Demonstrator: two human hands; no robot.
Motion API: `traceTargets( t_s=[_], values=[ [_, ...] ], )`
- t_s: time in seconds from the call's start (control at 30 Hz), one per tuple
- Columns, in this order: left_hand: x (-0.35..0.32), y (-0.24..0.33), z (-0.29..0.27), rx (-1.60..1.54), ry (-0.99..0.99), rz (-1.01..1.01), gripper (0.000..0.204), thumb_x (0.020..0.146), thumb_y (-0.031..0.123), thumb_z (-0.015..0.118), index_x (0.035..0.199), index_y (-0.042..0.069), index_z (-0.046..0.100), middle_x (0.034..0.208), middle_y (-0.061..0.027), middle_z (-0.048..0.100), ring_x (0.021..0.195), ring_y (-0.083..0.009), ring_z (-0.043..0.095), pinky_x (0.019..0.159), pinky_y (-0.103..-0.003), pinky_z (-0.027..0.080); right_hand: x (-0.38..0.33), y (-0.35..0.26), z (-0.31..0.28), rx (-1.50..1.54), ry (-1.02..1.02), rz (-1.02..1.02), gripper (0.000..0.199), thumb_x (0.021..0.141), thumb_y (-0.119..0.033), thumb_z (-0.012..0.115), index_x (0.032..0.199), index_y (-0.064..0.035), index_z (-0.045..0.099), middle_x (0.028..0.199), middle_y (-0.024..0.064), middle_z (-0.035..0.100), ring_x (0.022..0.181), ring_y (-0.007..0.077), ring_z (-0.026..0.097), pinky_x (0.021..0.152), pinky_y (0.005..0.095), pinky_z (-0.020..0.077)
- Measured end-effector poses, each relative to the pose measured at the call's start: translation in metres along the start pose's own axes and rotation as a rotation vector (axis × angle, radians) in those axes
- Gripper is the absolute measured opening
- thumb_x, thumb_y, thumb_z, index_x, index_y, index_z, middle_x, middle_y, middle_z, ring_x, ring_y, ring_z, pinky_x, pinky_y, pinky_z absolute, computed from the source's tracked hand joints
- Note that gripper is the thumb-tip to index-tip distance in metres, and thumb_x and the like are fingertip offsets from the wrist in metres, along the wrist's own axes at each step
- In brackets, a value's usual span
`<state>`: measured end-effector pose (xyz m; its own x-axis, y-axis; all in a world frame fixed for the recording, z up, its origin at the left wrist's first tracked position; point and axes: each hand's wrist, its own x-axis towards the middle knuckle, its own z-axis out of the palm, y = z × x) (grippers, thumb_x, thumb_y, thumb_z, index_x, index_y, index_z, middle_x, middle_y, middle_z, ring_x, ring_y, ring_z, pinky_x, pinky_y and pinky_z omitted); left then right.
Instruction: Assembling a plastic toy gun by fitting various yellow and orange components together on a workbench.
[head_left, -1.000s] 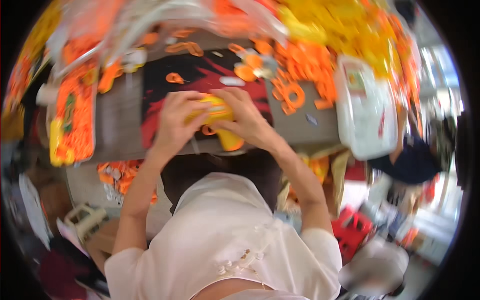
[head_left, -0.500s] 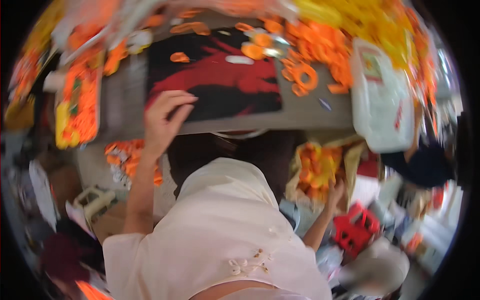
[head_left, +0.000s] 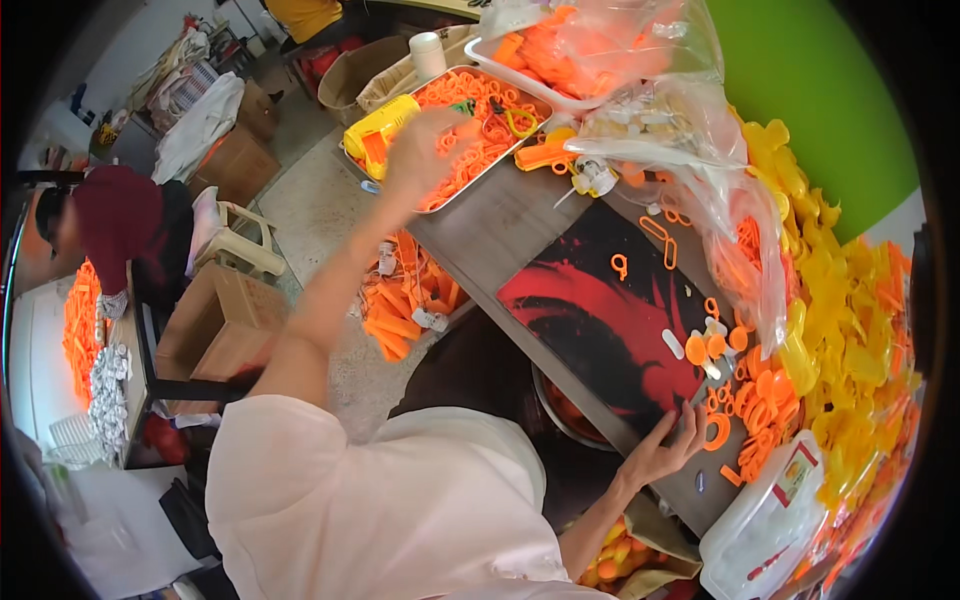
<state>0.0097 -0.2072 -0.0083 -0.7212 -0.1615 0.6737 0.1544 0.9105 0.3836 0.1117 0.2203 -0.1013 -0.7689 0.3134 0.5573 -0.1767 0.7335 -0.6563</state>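
Note:
My left hand (head_left: 425, 150) is over a white tray (head_left: 432, 206) heaped with small orange plastic rings (head_left: 478, 95). Motion smears its fingers, so I cannot make out whether it grips any of them. At the near right corner of a black and red mat (head_left: 590, 320), my right hand (head_left: 664, 450) rests with fingers bent and apart, nothing visible in them. Beside it lie an orange ring (head_left: 717, 432) and a pile of orange plastic parts (head_left: 768, 405). A loose orange piece (head_left: 620, 265) and an orange oval loop (head_left: 670, 248) sit on the mat.
A yellow object (head_left: 378, 135) lies at the tray's left end. Clear bags (head_left: 660, 130) and yellow plastic parts (head_left: 845, 350) fill the far side. A white plastic tub (head_left: 765, 530) stands at right. Below the table are orange parts (head_left: 395, 310). Another person (head_left: 125, 225) is at far left.
The view has swung left. My left hand has gone from above the mat's left side to the tray. My right hand has come up from the bag of orange and yellow parts to the mat.

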Motion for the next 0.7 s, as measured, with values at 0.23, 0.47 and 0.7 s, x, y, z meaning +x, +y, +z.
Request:
traceTargets(
  t_s=[0.23, 0.47, 0.7],
  values=[
    [0.024, -0.245, -0.065, 0.141, -0.510, -0.223, 0.061, 0.091, 0.050, 0.058, 0.124, -0.001, 0.057, 0.109, -0.0232, 0.066, 0.104, -0.0349, 0.063, 0.086, -0.041, 0.048, 0.001, -0.008, 0.007, 0.068, 0.053, 0.116, 0.012, 0.085, 0.003, 0.062, 0.097, 0.0010, 0.065, 0.108, 0.0128, 0.063, 0.102, 0.0251, 0.058, 0.091, 0.0341, 0.0449],
    [0.054, -0.222, -0.064, 0.033, -0.403, -0.388, 0.049, 0.092, 0.035, 0.065, 0.124, -0.001, 0.058, 0.108, -0.0079, 0.065, 0.093, -0.0126, 0.059, 0.081, -0.027, 0.047, -0.032, -0.012, -0.022, 0.108, 0.044, -0.432, 0.018, 0.073, 0.012, 0.054, 0.085, -0.0008, 0.060, 0.091, 0.0129, 0.062, 0.083, 0.0258, 0.059, 0.067, 0.0335, 0.0462],
    [0.062, -0.140, -0.089, -0.646, -0.007, -0.642, 0.043, 0.089, 0.017, 0.069, 0.126, 0.000, 0.055, 0.115, -0.0077, 0.062, 0.101, -0.0162, 0.063, 0.086, -0.029, 0.051, -0.108, 0.025, -0.003, -0.067, -0.587, -0.234, 0.021, 0.070, 0.001, 0.062, 0.090, -0.0034, 0.064, 0.094, 0.0116, 0.063, 0.084, 0.0288, 0.061, 0.073, 0.0384, 0.0522]
  ],
)
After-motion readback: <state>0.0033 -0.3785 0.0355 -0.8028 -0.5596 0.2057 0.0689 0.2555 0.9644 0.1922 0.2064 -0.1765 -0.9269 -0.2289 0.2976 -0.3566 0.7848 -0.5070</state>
